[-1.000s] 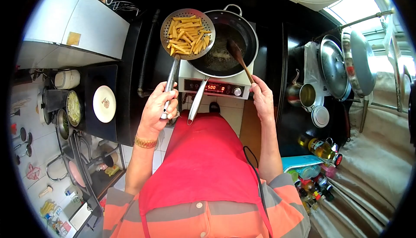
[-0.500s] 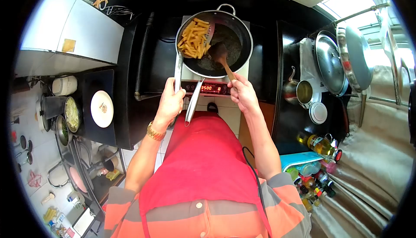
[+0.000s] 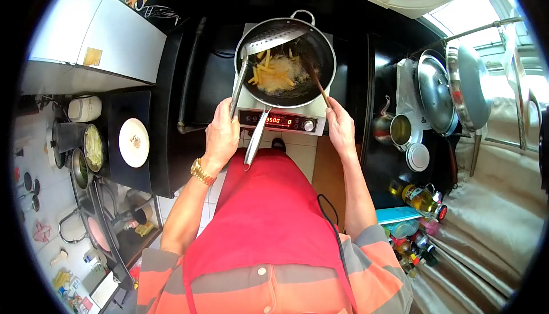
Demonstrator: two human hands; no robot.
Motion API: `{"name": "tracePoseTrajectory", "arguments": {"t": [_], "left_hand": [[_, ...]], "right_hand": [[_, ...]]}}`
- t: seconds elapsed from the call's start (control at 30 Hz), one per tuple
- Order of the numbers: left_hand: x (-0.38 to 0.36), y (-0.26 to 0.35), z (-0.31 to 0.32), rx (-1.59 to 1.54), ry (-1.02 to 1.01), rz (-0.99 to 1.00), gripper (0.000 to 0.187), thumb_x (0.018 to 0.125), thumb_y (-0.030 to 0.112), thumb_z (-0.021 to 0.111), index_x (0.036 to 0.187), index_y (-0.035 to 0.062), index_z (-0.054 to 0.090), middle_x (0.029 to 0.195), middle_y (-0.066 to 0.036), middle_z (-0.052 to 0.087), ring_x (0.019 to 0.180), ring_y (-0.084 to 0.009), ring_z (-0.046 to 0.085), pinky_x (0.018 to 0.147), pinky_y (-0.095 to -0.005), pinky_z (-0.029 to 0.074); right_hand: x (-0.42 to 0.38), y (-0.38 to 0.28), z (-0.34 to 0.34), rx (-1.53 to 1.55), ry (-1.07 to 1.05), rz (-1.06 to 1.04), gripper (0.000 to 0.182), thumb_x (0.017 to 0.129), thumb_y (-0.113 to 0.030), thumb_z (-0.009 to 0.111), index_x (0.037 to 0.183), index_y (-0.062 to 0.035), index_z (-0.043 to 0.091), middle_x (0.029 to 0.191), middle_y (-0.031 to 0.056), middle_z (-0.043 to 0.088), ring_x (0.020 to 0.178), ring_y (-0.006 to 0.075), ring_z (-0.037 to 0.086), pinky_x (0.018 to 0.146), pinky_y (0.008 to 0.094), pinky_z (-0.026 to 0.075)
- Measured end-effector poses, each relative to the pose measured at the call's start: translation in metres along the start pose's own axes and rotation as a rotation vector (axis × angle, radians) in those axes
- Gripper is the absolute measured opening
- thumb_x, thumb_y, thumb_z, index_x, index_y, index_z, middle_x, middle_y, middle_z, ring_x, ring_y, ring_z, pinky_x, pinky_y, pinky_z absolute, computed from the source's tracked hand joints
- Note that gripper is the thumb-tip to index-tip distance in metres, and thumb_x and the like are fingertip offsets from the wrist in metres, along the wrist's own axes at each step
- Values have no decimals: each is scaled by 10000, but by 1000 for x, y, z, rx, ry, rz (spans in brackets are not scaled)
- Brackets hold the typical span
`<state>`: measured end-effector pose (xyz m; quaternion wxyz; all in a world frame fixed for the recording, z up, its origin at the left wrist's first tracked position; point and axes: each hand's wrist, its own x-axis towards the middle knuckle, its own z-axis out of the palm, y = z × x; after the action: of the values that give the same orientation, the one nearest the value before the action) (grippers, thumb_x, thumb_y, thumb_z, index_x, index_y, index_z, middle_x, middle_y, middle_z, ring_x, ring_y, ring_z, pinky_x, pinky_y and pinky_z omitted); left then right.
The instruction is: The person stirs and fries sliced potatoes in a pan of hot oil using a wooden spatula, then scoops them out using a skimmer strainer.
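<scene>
My left hand (image 3: 222, 136) is wrapped tight around the long metal handle of the perforated skimmer (image 3: 273, 38), whose bowl is tipped on edge over the far-left rim of the wok (image 3: 326, 51). The fries (image 3: 273, 75) lie in the wok's oil, foaming pale around them, just below the skimmer. My right hand (image 3: 341, 130) is closed on the wooden spatula (image 3: 315, 78), its blade down in the wok to the right of the fries. The wok sits on the induction cooker (image 3: 286, 121), with its own steel handle (image 3: 254, 140) pointing toward my red apron (image 3: 269, 211). A white plate (image 3: 134, 142) rests on the counter well to the left.
</scene>
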<state>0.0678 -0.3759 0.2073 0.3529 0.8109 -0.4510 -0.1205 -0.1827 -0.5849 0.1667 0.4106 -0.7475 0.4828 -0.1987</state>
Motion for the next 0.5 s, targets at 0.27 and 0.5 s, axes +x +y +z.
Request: {"name": "tracePoseTrajectory", "arguments": {"t": [0.27,0.5], "left_hand": [[7,7,-17,-109,63,20,366,977,35,563,1334,-22,506,1216,-258,635,1075,-464,642,914,-493,529],[-10,5,-24,-222,105,-85,382,983,24,565,1356,-27,497,1158,-251,644,1053,-422,661,930,-454,519]], "right_hand": [[-22,-37,5,-80,-240,-190,326,968,-143,623,1271,-63,711,967,228,707,970,406,695,877,469,553],[13,-23,51,-126,-225,-184,343,966,-153,586,1271,-58,711,1072,291,715,1019,465,691,924,517,540]]}}
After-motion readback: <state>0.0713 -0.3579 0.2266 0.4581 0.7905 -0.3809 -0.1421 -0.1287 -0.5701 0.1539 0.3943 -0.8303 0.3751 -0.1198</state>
